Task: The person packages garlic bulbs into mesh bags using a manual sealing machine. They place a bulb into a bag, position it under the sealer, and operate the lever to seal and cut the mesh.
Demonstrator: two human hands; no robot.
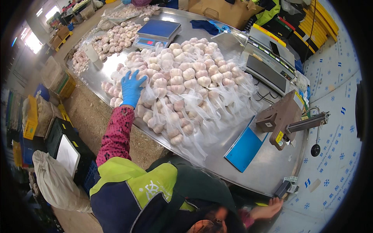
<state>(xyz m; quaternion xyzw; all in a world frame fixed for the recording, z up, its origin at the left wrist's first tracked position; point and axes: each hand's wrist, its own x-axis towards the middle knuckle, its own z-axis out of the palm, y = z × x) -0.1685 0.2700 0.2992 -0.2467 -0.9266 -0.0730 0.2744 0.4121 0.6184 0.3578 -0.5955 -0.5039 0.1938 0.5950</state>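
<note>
My left hand [131, 87], in a blue glove, presses spread fingers onto the heap of netted garlic bags [182, 81] on the steel counter [268, 167]. My right hand [268, 209], bare and loosely spread, touches the counter's near edge, gripping nothing.

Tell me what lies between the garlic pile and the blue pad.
In the head view, bare steel table lies between the garlic pile and the blue pad; only loose ends of the net bags trail onto it.

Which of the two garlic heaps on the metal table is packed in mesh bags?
The big near heap, under the gloved left hand; the smaller far heap lies loose.
</note>
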